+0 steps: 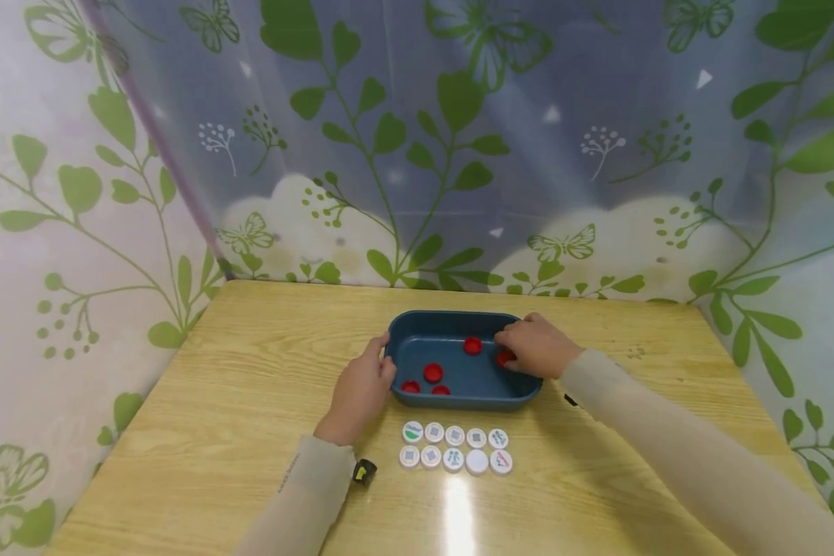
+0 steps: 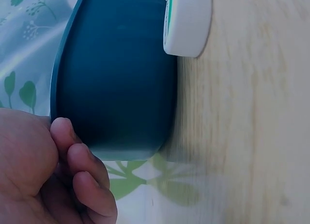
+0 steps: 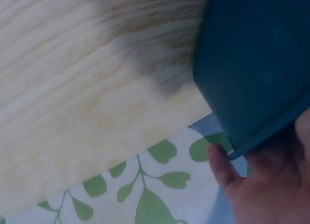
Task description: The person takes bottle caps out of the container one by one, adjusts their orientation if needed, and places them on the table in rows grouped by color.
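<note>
A dark blue rectangular bin (image 1: 459,402) sits on the table with several red round caps inside, among them one red cap (image 1: 433,373) left of centre and another cap (image 1: 472,345) near the far wall. At the bin's left end my left hand (image 1: 360,392) grips the rim; the left wrist view has its curled fingers (image 2: 91,190) against the wall. Reaching over the right end, my right hand (image 1: 538,345) pinches a red cap (image 1: 504,358) between thumb and fingers. In the right wrist view those fingertips are hidden behind the bin wall.
In front of the bin, white round caps with printed tops stand in two rows, a far row (image 1: 455,435) and a near row (image 1: 453,460). The wooden table (image 1: 250,448) meets a leaf-patterned curtain (image 1: 417,154) at the back and sides.
</note>
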A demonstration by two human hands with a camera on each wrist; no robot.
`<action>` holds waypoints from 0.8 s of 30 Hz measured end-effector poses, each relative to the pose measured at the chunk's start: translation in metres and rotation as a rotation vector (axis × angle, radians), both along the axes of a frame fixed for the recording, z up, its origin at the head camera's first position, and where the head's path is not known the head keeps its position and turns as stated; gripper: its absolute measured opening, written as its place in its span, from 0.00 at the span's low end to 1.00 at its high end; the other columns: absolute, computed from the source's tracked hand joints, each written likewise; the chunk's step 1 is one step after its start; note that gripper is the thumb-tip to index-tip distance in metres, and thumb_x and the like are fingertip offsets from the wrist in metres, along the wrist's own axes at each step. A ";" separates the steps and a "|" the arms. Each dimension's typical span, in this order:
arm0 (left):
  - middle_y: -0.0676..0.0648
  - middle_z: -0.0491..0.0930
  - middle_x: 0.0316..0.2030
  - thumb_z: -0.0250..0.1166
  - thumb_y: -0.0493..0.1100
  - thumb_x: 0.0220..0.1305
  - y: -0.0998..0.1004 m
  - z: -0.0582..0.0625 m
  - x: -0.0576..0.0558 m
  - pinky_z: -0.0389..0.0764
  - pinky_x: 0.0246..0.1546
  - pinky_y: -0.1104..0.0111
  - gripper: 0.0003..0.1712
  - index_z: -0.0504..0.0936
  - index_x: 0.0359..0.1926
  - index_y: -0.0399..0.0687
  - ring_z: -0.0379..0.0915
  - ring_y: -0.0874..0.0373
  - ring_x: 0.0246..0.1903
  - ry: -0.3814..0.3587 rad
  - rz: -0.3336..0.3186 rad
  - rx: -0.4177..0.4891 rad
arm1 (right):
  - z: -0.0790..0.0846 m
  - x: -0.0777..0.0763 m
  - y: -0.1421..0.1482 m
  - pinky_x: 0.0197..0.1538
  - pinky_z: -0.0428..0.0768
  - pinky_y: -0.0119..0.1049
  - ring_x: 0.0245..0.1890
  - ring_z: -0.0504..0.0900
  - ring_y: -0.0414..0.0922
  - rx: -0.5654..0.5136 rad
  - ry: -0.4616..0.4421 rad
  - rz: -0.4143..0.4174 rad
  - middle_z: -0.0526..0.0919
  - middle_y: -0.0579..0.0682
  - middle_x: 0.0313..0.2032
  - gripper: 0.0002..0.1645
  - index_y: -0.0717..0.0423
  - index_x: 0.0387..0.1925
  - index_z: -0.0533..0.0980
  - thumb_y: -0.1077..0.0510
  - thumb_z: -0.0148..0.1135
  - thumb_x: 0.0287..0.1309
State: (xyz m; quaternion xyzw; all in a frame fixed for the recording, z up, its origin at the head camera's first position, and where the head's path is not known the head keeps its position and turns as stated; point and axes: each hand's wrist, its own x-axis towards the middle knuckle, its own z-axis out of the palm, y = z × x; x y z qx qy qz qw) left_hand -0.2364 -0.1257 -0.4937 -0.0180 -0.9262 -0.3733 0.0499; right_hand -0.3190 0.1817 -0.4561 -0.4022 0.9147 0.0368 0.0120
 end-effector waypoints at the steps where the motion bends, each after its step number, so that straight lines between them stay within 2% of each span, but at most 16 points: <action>1: 0.52 0.72 0.19 0.54 0.42 0.78 0.000 0.000 0.000 0.70 0.22 0.65 0.27 0.69 0.74 0.44 0.68 0.59 0.17 0.003 -0.001 0.003 | -0.001 -0.001 0.000 0.46 0.78 0.50 0.27 0.76 0.41 -0.013 -0.019 -0.005 0.80 0.43 0.27 0.10 0.51 0.33 0.82 0.53 0.78 0.56; 5: 0.52 0.70 0.18 0.54 0.42 0.77 0.002 0.001 0.000 0.68 0.21 0.66 0.27 0.69 0.73 0.42 0.67 0.59 0.16 0.029 -0.005 0.008 | -0.003 -0.005 -0.002 0.35 0.76 0.40 0.25 0.72 0.41 -0.084 -0.130 -0.054 0.78 0.44 0.25 0.10 0.51 0.27 0.81 0.57 0.76 0.59; 10: 0.53 0.69 0.17 0.54 0.41 0.77 0.005 0.001 -0.001 0.67 0.20 0.66 0.26 0.70 0.73 0.41 0.65 0.59 0.15 0.059 -0.012 -0.010 | -0.005 -0.004 -0.007 0.35 0.75 0.41 0.28 0.73 0.43 -0.169 -0.210 -0.148 0.78 0.47 0.29 0.08 0.53 0.29 0.81 0.57 0.73 0.62; 14: 0.53 0.67 0.17 0.54 0.40 0.77 0.007 0.001 0.001 0.65 0.20 0.67 0.26 0.70 0.72 0.40 0.63 0.59 0.15 0.066 -0.008 -0.021 | -0.012 -0.001 -0.008 0.35 0.76 0.42 0.29 0.74 0.44 -0.197 -0.174 -0.188 0.79 0.47 0.31 0.06 0.52 0.33 0.83 0.55 0.73 0.62; 19: 0.53 0.65 0.16 0.54 0.39 0.77 0.006 0.000 0.004 0.63 0.19 0.67 0.26 0.70 0.72 0.39 0.61 0.60 0.14 0.071 0.001 -0.018 | -0.026 0.000 -0.009 0.33 0.78 0.42 0.28 0.77 0.42 -0.246 -0.067 -0.171 0.80 0.46 0.30 0.07 0.50 0.32 0.85 0.53 0.74 0.61; 24: 0.53 0.65 0.15 0.54 0.39 0.77 0.004 -0.001 0.005 0.63 0.18 0.68 0.26 0.70 0.72 0.39 0.61 0.60 0.14 0.086 0.012 -0.012 | -0.029 -0.001 -0.012 0.32 0.77 0.43 0.27 0.78 0.42 -0.249 0.006 -0.175 0.81 0.45 0.30 0.08 0.49 0.33 0.85 0.50 0.75 0.60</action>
